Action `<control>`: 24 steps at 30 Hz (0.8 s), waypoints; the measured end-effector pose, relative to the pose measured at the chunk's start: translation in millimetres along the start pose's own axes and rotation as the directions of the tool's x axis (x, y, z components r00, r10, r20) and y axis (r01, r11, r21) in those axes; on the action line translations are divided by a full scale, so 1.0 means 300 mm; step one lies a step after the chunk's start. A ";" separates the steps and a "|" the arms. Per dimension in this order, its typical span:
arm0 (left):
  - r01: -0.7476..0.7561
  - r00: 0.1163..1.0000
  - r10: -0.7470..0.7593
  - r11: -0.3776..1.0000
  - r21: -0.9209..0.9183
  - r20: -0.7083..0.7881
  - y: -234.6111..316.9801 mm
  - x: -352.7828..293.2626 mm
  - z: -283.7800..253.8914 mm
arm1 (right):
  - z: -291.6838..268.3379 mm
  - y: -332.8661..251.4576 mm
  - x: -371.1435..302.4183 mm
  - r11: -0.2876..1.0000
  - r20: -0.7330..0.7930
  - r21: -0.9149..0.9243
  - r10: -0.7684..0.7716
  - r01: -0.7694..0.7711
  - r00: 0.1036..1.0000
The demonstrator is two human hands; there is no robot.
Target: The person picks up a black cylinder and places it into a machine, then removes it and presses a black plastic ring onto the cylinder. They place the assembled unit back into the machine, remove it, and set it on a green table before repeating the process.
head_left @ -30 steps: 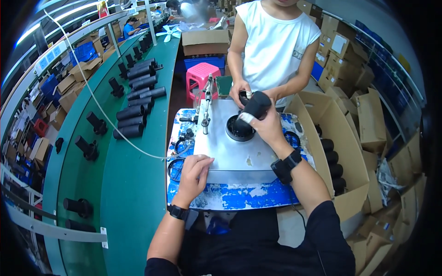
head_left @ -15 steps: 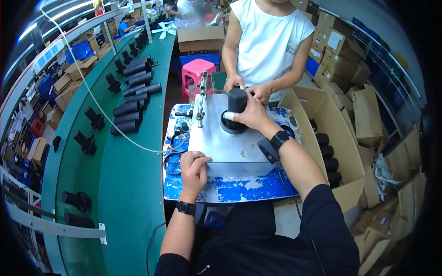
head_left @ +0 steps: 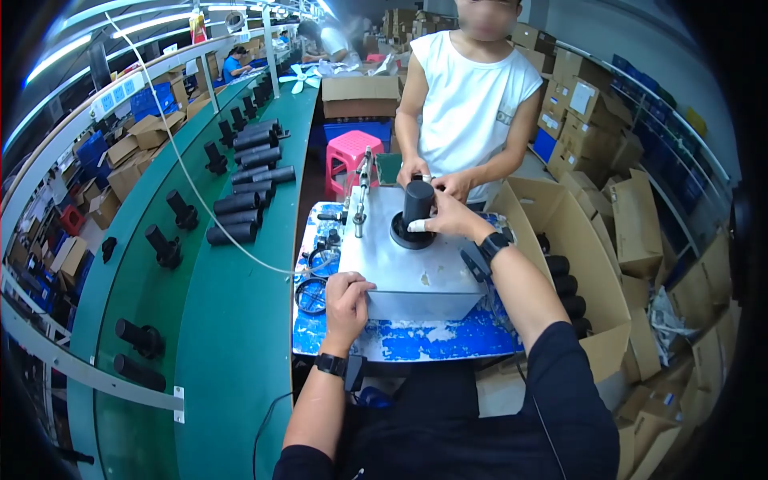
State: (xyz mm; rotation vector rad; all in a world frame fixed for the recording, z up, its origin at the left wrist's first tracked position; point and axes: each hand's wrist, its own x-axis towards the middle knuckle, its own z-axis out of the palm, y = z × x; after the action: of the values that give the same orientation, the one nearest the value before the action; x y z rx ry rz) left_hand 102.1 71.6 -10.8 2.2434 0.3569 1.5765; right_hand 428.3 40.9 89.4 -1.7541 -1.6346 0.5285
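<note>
On top of the metal box (head_left: 384,268), my right hand (head_left: 456,218) is wrapped round a black cylinder (head_left: 418,200), its thumb, with a white cover, low on the near side. The cylinder stands upright at a round black base (head_left: 412,238); whether the two are joined, I cannot tell. Across from me, a person in a white sleeveless top has both hands (head_left: 448,186) close behind the cylinder; their fingertips are partly hidden. My left hand (head_left: 346,306) rests curled at the box's near left corner. Anything inside its fingers is hidden.
A lever clamp (head_left: 362,196) stands on the box's left side. Black rings (head_left: 310,296) lie on the worn blue table (head_left: 416,340). Black cylinders (head_left: 234,234) line the green conveyor bench (head_left: 216,320) at left. An open carton (head_left: 596,264) of black cylinders is at right.
The view has tipped upward, so the scene sits lower and slightly to the right. My right hand stays on the black cylinder, and my left hand stays at the box corner.
</note>
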 end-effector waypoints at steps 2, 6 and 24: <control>0.009 1.000 -0.009 1.000 0.014 -0.001 -0.006 -0.008 -0.011 | 0.021 -0.034 -0.020 0.997 -0.043 0.080 0.002 0.002 0.999; 0.005 1.000 -0.005 0.999 0.037 -0.003 -0.017 0.002 -0.013 | 0.060 -0.080 -0.032 0.981 -0.167 0.192 0.015 0.018 0.986; 0.181 0.948 -0.244 0.942 0.283 0.206 -0.447 0.327 -0.103 | 0.123 -0.149 -0.063 0.985 -0.429 -0.114 0.068 -0.129 0.901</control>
State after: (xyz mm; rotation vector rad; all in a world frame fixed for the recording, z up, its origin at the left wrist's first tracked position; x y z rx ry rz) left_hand 107.7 237.1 22.5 2.4574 0.7501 1.1897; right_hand 368.8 29.2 92.7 -1.9003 -1.3036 0.0616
